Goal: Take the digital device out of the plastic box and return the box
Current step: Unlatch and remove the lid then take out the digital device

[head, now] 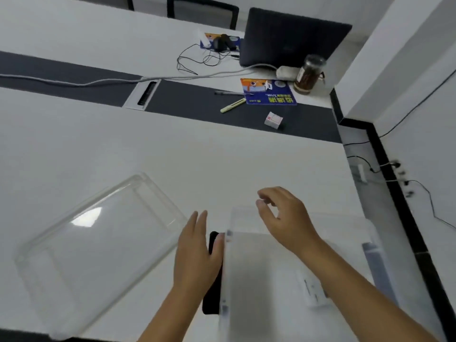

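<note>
Both hands empty: my left hand (195, 253) flat on black device (212, 287) (already out), right hand (283, 215) half-curled above lidless box (259, 280); return pending.

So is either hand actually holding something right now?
The left hand rests on the black device beside the box; a grip cannot be told. The right hand holds nothing.

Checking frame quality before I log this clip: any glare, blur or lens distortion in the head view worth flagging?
Head view: a bright glare patch sits on the clear lid; the plastic box and right hand look soft with motion blur; the jar at the far edge is smeared; wide-angle distortion bends the desk edges and wall lines. Lighting is even, with faint shadows.
</note>
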Action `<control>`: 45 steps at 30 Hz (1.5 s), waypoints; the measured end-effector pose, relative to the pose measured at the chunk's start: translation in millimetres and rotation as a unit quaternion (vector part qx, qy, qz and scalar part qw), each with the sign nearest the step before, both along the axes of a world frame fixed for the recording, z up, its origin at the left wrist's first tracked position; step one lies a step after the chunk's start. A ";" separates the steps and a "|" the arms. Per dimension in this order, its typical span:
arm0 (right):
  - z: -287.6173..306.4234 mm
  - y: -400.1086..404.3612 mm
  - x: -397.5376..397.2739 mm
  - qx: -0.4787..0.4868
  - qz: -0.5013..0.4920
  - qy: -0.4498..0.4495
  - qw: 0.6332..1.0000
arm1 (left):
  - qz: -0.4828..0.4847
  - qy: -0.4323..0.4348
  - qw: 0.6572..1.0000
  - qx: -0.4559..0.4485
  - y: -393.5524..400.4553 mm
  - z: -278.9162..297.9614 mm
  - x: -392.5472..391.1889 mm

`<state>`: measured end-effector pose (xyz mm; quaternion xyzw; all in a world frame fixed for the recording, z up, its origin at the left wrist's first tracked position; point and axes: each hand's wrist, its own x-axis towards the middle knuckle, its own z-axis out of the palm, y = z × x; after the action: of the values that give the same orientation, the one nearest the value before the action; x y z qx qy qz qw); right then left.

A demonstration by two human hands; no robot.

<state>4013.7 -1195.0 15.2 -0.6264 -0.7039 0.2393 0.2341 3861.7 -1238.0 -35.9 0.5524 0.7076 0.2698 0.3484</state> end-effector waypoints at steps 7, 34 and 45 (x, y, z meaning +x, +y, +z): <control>-59.5 -52.1 116.2 -0.341 0.105 -0.275 0.893 | -0.092 0.076 0.993 -0.009 20.6 -3.6 50.2; -30.2 -60.8 120.7 -0.173 0.050 0.405 0.896 | -0.206 -0.231 0.948 0.072 -9.8 35.2 66.6; -21.0 -64.6 106.6 -0.300 0.097 0.501 0.806 | -0.120 -0.272 0.951 0.091 -15.8 35.3 73.1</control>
<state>4120.4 -1259.6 -5.8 -0.3866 -0.4392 0.7407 0.3300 3934.8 -1253.7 -0.6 0.5680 0.4873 0.4292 0.5057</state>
